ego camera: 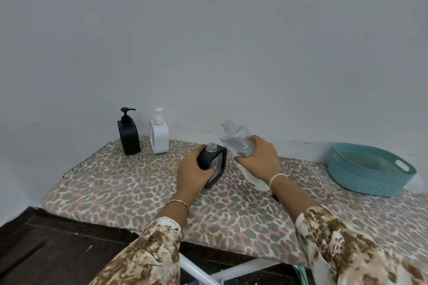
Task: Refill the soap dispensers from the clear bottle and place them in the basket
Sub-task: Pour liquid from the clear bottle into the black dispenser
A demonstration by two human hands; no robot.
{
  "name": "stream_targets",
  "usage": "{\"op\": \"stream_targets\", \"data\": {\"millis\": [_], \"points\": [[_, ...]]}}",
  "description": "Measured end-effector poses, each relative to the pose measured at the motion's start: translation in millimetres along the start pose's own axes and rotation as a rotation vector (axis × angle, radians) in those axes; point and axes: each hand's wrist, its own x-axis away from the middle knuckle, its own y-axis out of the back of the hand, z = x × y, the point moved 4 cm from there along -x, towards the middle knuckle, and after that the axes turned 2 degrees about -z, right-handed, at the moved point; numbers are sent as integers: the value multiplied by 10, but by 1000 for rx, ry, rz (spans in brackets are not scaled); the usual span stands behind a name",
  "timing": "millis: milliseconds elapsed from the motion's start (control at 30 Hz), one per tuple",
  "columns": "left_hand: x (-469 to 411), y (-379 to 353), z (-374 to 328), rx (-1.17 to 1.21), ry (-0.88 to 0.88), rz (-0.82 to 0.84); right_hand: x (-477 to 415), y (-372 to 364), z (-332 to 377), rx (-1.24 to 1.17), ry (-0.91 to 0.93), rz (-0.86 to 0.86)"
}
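My left hand (193,172) grips a black soap dispenser (216,164) that stands on the leopard-print board with its pump off and its neck open. My right hand (258,158) holds the clear bottle (236,140) tilted to the upper left, uncapped, its mouth above and just right of the dispenser's neck. A little clear liquid shows inside the bottle. A black dispenser (128,133) and a white dispenser (159,133), both with pumps on, stand at the far left by the wall. The teal basket (370,169) sits at the right with nothing visible in it.
The leopard-print padded board (129,183) rests on a white metal frame (199,269), with a wire rack edge at its left end. A pale object lies under my right wrist (257,181). A grey wall stands close behind. Dark wooden floor lies at lower left.
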Motion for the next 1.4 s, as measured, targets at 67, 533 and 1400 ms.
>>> {"op": "stream_targets", "data": {"millis": [67, 533, 1400], "points": [[8, 9, 21, 13, 6, -9, -24, 7, 12, 77, 16, 33], [11, 7, 70, 35, 11, -16, -97, -114, -44, 334, 71, 217], [6, -1, 72, 11, -2, 0, -307, -45, 101, 511, 95, 364]]}}
